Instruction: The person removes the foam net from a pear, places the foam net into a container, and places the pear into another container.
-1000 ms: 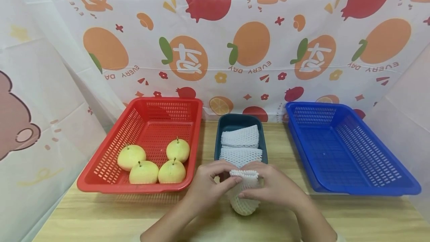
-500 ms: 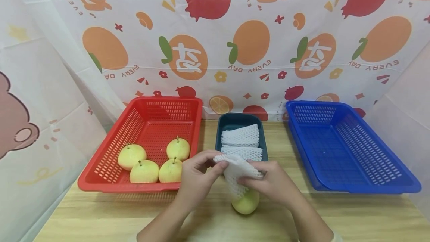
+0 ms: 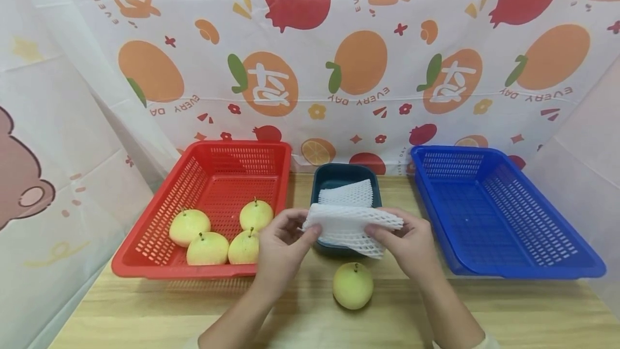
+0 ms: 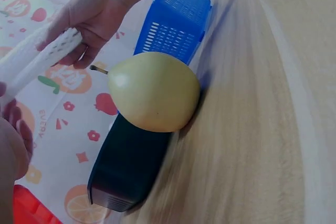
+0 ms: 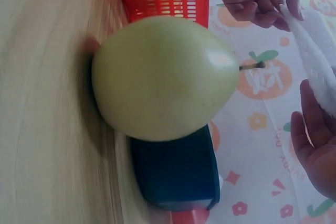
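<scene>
Both hands hold a white foam net sleeve [image 3: 341,222] up over the near end of the dark teal tray [image 3: 334,252]. My left hand [image 3: 284,249] pinches its left end between thumb and fingers. The right end is pinched by my right hand [image 3: 410,244], and a loose flap hangs down between them. Below the hands, a yellow-green pear [image 3: 353,286] stands bare on the wooden table, stem up. In the left wrist view the pear [image 4: 155,92] fills the middle, with the raised sleeve [image 4: 37,59] to its left. Another foam net sleeve [image 3: 351,194] lies inside the tray.
To the left, a red basket [image 3: 194,272] holds several pears [image 3: 207,248] near its front. A blue basket [image 3: 528,271] stands on the right. Behind everything hangs a white cloth [image 3: 310,74] printed with fruit. The wooden table [image 3: 160,316] extends in front.
The sleeve has come up off the pear, which stays bare on the table. Both hands have risen and spread apart, stretching the sleeve sideways between them.
</scene>
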`<state>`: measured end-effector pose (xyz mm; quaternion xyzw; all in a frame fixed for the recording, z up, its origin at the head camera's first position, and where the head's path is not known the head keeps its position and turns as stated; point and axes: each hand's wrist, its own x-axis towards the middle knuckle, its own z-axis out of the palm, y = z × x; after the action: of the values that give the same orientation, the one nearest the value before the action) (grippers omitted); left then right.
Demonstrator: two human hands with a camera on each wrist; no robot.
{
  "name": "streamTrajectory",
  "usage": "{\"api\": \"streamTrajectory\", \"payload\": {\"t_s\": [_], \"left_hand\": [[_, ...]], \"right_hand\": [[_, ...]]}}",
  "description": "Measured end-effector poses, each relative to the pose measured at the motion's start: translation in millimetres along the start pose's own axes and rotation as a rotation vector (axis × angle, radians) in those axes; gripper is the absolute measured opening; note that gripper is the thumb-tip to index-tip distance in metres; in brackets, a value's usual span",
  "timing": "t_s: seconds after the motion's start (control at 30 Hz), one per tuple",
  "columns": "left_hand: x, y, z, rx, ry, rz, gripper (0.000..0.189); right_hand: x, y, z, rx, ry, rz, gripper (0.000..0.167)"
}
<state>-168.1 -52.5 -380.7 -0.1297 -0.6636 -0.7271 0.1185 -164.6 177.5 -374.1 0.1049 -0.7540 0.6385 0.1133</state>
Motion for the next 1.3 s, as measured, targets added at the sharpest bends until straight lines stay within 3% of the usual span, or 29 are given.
{"api": "streamTrajectory", "payload": {"t_s": [0.17,0.37,0.43,0.5,0.57,0.67,0.73,0.8,0.9,0.97,1.07,1.17,1.3], "left_hand": [[8.2,-6.0,6.7,0.073,-0.089,-0.141,0.04],[25.1,-10.2,20.5,0.141,-0.023,-0.165,0.033],[31.2,-13.7,23.8,0.153,0.002,-0.132,0.037],[36.2,-19.8,25.3,0.19,0.023,-0.059,0.042],[38.9,-26.5,26.1,0.282,0.038,0.052,0.048],[39.7,-35.4,27.4,0.494,0.035,0.228,0.051],[39.7,-39.8,29.9,0.667,-0.024,0.299,0.048],[39.4,-43.9,33.2,0.858,-0.131,0.316,0.046],[38.3,-48.8,39.0,1.12,-0.34,0.279,0.046],[37.6,-51.2,42.2,1.243,-0.447,0.235,0.048],[37.8,-54.5,45.4,1.331,-0.521,0.202,0.048],[38.9,-56.5,46.5,1.36,-0.53,0.194,0.047],[40.7,-58.8,47.5,1.372,-0.545,0.166,0.05]], "right_hand": [[7.4,5,-2,-0.001,-0.026,0.077,0.034],[26.9,12,-4,0.061,0.008,0.132,0.045],[34.0,16,-4,0.096,0.041,0.129,0.046],[41.5,24,-4,0.103,0.076,0.132,0.045],[48.5,33,-4,0.077,0.108,0.151,0.043],[57.6,47,-4,0.009,0.127,0.216,0.043],[62.1,55,-2,-0.03,0.111,0.243,0.045],[65.2,61,0,-0.099,0.098,0.259,0.048],[67.8,66,3,-0.218,0.086,0.253,0.053],[68.9,68,6,-0.301,0.075,0.243,0.056],[70.2,69,11,-0.389,0.032,0.196,0.059],[71.2,70,14,-0.462,-0.006,0.129,0.062],[70.6,69,12,-0.581,0.02,-0.011,0.062]]}}
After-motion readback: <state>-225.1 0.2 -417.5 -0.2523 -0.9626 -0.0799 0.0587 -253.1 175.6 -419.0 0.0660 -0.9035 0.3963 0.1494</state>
